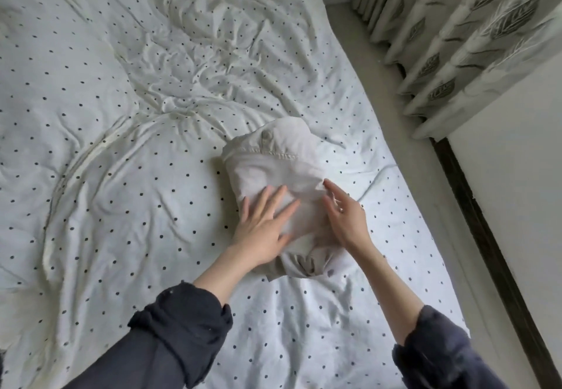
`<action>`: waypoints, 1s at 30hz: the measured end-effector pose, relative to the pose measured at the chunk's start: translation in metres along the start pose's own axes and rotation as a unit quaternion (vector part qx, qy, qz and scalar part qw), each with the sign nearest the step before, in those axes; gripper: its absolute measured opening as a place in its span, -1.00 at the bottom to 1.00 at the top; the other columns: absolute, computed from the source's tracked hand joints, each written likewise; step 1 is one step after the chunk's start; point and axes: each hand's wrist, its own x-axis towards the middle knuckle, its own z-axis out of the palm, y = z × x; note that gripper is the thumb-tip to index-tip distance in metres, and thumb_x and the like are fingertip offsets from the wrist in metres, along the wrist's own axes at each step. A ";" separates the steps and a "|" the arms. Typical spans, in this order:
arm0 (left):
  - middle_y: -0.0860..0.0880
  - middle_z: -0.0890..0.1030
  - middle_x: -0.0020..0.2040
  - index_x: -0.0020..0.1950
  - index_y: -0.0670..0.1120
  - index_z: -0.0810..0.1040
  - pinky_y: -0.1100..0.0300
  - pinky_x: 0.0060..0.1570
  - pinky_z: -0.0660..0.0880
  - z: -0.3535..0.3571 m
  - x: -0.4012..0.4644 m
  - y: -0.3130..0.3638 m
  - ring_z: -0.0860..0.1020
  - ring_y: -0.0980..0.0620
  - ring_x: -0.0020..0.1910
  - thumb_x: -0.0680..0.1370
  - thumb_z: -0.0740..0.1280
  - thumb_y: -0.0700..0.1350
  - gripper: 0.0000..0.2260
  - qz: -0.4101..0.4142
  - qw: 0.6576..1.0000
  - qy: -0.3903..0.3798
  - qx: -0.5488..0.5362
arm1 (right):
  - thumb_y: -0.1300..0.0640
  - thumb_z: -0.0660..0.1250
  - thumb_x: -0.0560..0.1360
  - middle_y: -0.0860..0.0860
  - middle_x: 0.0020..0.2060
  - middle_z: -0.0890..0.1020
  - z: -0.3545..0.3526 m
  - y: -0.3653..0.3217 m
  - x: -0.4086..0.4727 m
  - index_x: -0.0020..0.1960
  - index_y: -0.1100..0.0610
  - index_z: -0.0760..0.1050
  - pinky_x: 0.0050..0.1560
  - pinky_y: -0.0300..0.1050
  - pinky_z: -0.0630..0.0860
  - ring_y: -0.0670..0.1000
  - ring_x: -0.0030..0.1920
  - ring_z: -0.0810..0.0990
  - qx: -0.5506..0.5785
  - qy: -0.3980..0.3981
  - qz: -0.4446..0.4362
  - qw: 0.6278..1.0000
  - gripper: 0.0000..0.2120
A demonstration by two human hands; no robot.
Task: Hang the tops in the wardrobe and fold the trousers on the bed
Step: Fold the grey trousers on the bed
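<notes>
Trousers [275,175], pale beige and folded into a compact bundle, lie on the bed [121,206] a little right of the frame's centre. At the bundle's lower end, nearest the camera, the cloth bunches into loose, darker folds. Its middle is smooth and flat. At the far end the waistband shows, with a stitched seam running across it and a single round button [266,135] facing up.

The left hand [264,226] lies flat on the near half of the trousers, fingers [275,198] straight and spread, palm down on the cloth, gripping nothing. The right hand [345,210] stands on its edge against the bundle's right side, fingers straight and together, their tips touching the fabric; it holds nothing either. Both forearms come in from the bottom of the frame, each with a dark sleeve [179,327] pushed up toward the elbow.

The bed is covered with a white sheet dotted with small dark spots. It is creased all over, with the heaviest wrinkles in the upper centre and long curved ridges at the left.

Right of the bed runs a narrow strip of pale floor [395,90]. Beyond it, in the upper right corner, hang pleated curtains [474,38] printed with grey leaves, and a white panel with a dark edge fills the right side.
</notes>
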 end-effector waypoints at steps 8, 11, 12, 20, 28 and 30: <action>0.03 -0.35 0.51 0.53 0.13 -0.21 -0.01 0.39 -0.39 0.023 0.028 -0.018 -0.37 -0.02 0.48 0.62 0.00 0.15 -0.44 0.003 0.994 -0.079 0.074 | 0.12 0.41 0.43 0.08 0.12 0.58 0.011 0.037 0.047 0.28 0.06 0.47 0.06 -0.18 0.41 0.06 0.10 0.55 0.034 -0.028 0.173 0.984 -0.57; 0.04 -0.24 0.53 0.55 0.08 -0.02 0.00 0.43 -0.29 0.023 0.030 -0.021 -0.24 -0.04 0.52 0.62 0.11 0.08 -0.46 0.031 0.999 -0.041 0.006 | 0.20 0.44 0.39 0.13 -0.04 0.65 0.003 0.038 0.064 0.06 0.20 0.62 0.03 -0.04 0.51 0.05 -0.06 0.57 0.113 -0.093 0.217 0.965 -0.75; -0.04 -0.04 0.55 0.51 0.00 0.20 0.03 0.45 -0.16 0.021 0.026 -0.023 -0.07 -0.07 0.54 0.60 0.20 -0.01 -0.52 0.049 0.997 0.023 -0.060 | 0.21 0.45 0.38 0.13 -0.11 0.64 -0.001 0.038 0.069 0.01 0.25 0.63 -0.06 -0.06 0.50 0.03 -0.11 0.55 0.129 -0.127 0.227 0.957 -0.79; -0.21 0.54 0.18 0.27 -0.22 0.43 0.03 0.16 0.47 0.009 0.011 -0.061 0.53 -0.13 0.11 0.51 0.37 -0.21 -0.65 -0.335 0.743 0.174 -0.553 | 0.03 0.41 0.43 0.04 -0.04 0.61 -0.027 0.039 0.097 0.12 0.18 0.59 0.07 -0.08 0.38 0.03 -0.03 0.52 0.178 -0.300 0.289 0.891 -0.67; -0.06 0.66 -0.03 0.06 -0.12 0.55 0.19 -0.20 0.60 0.001 0.015 -0.077 0.63 0.08 -0.14 0.57 0.26 -0.22 -0.88 -0.296 0.627 0.048 -0.719 | 0.10 0.43 0.44 -0.04 -0.38 0.45 -0.019 0.024 0.096 -0.33 0.06 0.39 -0.31 -0.18 0.21 -0.06 -0.35 0.36 0.140 -0.246 0.260 0.923 -0.73; -0.04 0.68 -0.08 0.05 -0.11 0.57 0.16 -0.22 0.60 -0.004 0.013 -0.078 0.62 0.06 -0.15 0.56 0.27 -0.20 -0.89 -0.292 0.619 0.051 -0.727 | 0.09 0.43 0.44 -0.05 -0.38 0.40 -0.022 0.018 0.090 -0.33 0.05 0.36 -0.34 -0.21 0.21 -0.07 -0.36 0.34 0.149 -0.225 0.237 0.933 -0.72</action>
